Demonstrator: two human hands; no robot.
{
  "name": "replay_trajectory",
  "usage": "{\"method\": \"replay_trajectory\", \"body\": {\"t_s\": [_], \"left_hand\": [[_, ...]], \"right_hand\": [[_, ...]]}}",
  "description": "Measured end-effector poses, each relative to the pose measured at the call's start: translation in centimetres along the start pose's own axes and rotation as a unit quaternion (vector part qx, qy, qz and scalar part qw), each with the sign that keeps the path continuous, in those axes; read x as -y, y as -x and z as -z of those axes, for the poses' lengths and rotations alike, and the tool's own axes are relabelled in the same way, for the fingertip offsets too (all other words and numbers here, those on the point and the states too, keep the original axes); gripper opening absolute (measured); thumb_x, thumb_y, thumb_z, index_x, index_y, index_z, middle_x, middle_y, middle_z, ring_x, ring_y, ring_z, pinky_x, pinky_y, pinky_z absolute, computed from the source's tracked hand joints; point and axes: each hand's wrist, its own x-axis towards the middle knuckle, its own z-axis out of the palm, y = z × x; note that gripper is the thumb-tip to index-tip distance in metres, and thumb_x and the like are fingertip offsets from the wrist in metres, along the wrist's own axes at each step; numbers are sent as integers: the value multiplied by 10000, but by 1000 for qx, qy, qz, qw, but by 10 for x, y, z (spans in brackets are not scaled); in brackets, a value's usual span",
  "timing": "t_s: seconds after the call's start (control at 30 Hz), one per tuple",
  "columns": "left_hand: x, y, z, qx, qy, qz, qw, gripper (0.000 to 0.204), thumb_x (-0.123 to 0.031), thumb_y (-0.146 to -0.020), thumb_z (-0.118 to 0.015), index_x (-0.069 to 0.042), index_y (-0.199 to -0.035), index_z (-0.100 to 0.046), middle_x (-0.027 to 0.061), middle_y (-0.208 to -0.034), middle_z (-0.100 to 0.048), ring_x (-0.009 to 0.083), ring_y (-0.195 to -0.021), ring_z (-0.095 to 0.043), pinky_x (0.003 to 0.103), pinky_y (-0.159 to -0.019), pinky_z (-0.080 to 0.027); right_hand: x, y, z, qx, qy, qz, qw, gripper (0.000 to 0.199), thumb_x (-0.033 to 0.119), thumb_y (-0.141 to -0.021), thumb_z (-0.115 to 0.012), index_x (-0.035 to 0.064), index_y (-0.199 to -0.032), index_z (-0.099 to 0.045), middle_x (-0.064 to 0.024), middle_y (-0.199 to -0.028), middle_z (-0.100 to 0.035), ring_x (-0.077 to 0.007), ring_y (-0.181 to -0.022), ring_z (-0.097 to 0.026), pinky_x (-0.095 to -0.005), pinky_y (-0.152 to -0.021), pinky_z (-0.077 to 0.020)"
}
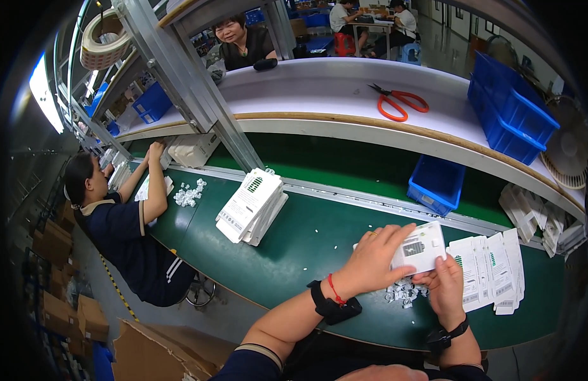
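Note:
Both hands are on a small white flat box [421, 254] with a dark printed panel, raised over the green worktable [306, 267]. My left hand [373, 255] grips its left edge, with the fingers along the top and the thumb below. My right hand [444, 287] pinches its lower right corner. A small whitish square piece shows near the box's right edge. Just under my hands lies a pile of small clear-white plastic pieces [402, 294], partly covered. Right beside my right hand, several flat white cartons [487, 270] lie fanned out.
A stack of white cartons [250, 206] stands left of centre, with another plastic pile [189, 193] beyond. A blue bin [436, 184] sits below the shelf [306, 86], which carries red-handled scissors [398, 103] and blue crates [510, 111]. A co-worker [119, 209] works at left.

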Motion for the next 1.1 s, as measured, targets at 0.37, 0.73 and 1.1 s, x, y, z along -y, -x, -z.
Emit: {"method": "replay_trajectory", "body": {"t_s": [0.37, 0.73, 1.1], "left_hand": [[0, 1, -9, -29, 37, -15, 999, 888, -339, -616, -793, -16, -1338, -389, 184, -1176, -510, 344, -1025, -544, 408, -863, -439], [3, 2, -18, -85, 61, -54, 993, 777, -268, -567, -807, -12, -1222, -478, 177, -1151, -558, 344, -1017, -573, 403, -841, -466], [2, 2, -19, -37, 65, -79, 994, 747, -218, -546, -794, -30, -1208, -506, 173, -1174, -561, 332, -1033, -573, 396, -867, -459]], "right_hand": [[-7, 2, 2, 121, 18, -21, 992, 255, 141, -964, -459, -64, -1090, -544, -132, -942, -632, -188, -816, -635, -304, -739, -537], [0, 7, -12, 92, 8, -8, 996, 447, 105, -951, -443, -27, -1362, -325, -154, -1177, -543, -183, -1001, -578, -293, -813, -508], [2, 12, -12, 61, 353, 190, 914, 474, 65, -929, -443, -55, -1377, -345, -234, -1203, -565, -246, -1092, -571, -307, -944, -405]]}}
